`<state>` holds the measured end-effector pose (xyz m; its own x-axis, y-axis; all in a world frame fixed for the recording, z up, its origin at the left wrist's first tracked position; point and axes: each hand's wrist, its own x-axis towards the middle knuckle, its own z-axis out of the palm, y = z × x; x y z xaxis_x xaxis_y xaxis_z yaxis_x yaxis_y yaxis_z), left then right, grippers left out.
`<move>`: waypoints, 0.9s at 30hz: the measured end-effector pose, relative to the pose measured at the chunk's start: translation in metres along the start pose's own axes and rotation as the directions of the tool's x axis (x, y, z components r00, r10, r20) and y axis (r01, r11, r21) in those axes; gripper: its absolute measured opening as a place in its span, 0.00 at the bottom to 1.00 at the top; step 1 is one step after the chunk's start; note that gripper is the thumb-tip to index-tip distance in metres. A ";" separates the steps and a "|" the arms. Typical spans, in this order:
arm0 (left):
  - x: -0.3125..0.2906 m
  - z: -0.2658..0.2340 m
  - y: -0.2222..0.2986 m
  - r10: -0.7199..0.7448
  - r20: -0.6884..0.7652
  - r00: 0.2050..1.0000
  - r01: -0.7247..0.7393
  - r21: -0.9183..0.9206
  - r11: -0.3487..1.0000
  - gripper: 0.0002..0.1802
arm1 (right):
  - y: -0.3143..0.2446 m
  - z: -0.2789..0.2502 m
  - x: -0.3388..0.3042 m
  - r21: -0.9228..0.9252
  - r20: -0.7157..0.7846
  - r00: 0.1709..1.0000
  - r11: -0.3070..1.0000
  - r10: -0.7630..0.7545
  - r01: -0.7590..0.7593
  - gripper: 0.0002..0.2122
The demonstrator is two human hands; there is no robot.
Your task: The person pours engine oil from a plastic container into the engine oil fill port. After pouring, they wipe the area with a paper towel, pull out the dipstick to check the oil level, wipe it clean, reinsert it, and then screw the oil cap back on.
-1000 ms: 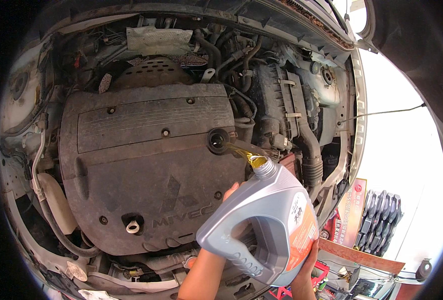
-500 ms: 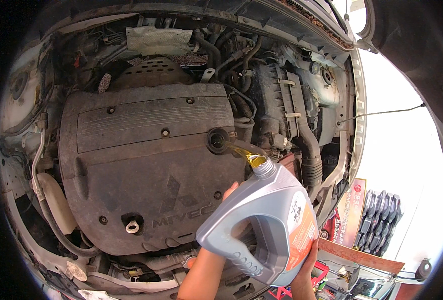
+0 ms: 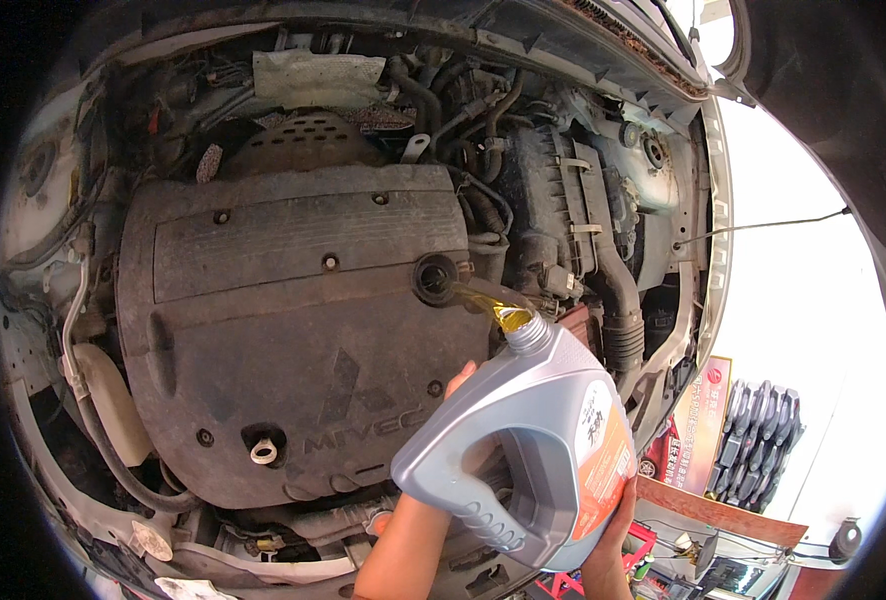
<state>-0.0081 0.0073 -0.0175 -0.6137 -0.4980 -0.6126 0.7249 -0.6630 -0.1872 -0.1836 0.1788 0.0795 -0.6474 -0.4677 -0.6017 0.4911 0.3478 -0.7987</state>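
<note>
A silver-grey oil jug (image 3: 463, 420) with an orange label is tipped toward the engine, its open neck pointing up and left. Amber oil (image 3: 493, 306) runs from its mouth into the round oil filler hole (image 3: 435, 279) in the dark engine cover (image 3: 263, 350). My left hand (image 3: 461, 379) holds the jug from behind; only some fingers show past its left edge, and the jug hides the rest. Against the jug's lower right end, by its base, my right hand (image 3: 618, 530) is closed around it.
A pale dipstick ring (image 3: 264, 452) sticks up at the cover's front. Right of the filler lie the air filter box (image 3: 553, 190) and a ribbed intake hose (image 3: 623, 340). A thin prop rod (image 3: 763, 228) crosses at right. Beyond the car stand a red sign (image 3: 698, 430) and shop goods.
Almost nothing differs. Oil keeps flowing, and both hands hold the jug in nearly the same place and tilt.
</note>
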 end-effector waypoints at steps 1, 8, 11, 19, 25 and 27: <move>0.002 -0.001 0.001 -0.009 0.015 1.000 0.009 -0.012 1.000 0.23 | 0.000 -0.001 0.001 -0.002 -0.001 1.000 1.000 -0.002 0.002 0.32; 0.002 -0.003 0.001 -0.023 -0.009 1.000 0.023 0.010 1.000 0.24 | 0.001 -0.004 0.002 0.000 0.020 0.999 1.000 -0.026 0.026 0.32; 0.002 -0.003 0.002 -0.037 -0.025 0.999 0.038 0.026 0.999 0.24 | 0.000 -0.003 0.002 0.011 0.023 1.000 1.000 -0.013 0.013 0.32; 0.003 -0.002 0.001 -0.042 -0.090 0.995 0.045 0.028 0.999 0.25 | 0.001 -0.006 0.006 0.002 -0.029 0.999 1.000 0.012 -0.012 0.32; 0.009 -0.013 -0.002 -0.033 -0.015 0.999 0.033 -0.001 0.999 0.26 | 0.001 -0.007 0.006 -0.009 -0.036 0.999 1.000 0.002 -0.002 0.32; 0.011 -0.015 -0.003 -0.038 -0.010 0.999 0.038 -0.009 0.999 0.26 | 0.001 -0.006 0.006 -0.007 -0.037 0.999 1.000 0.000 0.000 0.32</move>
<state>-0.0122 0.0125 -0.0355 -0.6376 -0.4667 -0.6129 0.7040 -0.6761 -0.2176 -0.1903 0.1812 0.0753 -0.6682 -0.4377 -0.6016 0.4874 0.3534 -0.7985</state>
